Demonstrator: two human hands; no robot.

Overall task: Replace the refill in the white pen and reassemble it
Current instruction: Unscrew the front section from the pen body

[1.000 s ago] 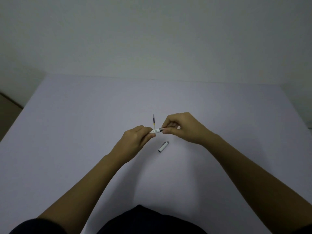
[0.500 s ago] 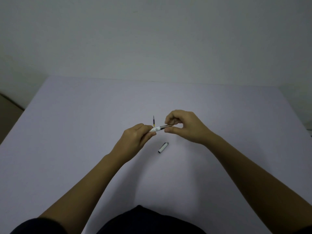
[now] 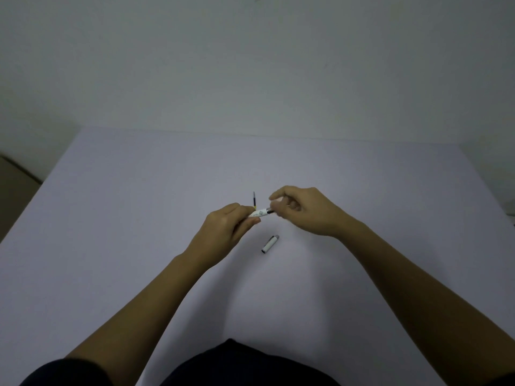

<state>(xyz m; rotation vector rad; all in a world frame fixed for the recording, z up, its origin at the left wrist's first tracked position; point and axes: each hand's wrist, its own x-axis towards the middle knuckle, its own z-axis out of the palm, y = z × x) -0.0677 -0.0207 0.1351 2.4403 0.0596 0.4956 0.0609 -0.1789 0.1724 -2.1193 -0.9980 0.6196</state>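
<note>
Holding the white pen barrel [image 3: 259, 213] over the middle of the bench [image 3: 139, 218], left hand [image 3: 227, 229] has its grip closed around the barrel's near end. Barrel slants up to the right, with a metal collar showing at that end. Right hand [image 3: 303, 210] has fingers [image 3: 278, 194] curled in at the collar, grip pinched on the piece at the barrel's tip; that piece is mostly hidden by the fingers. White pen cap [image 3: 269, 244] lies flat on the bench just below the hands, touching neither. Thin dark refill [image 3: 254, 199] lies on the bench just beyond the left hand, lower end hidden behind the barrel
</note>
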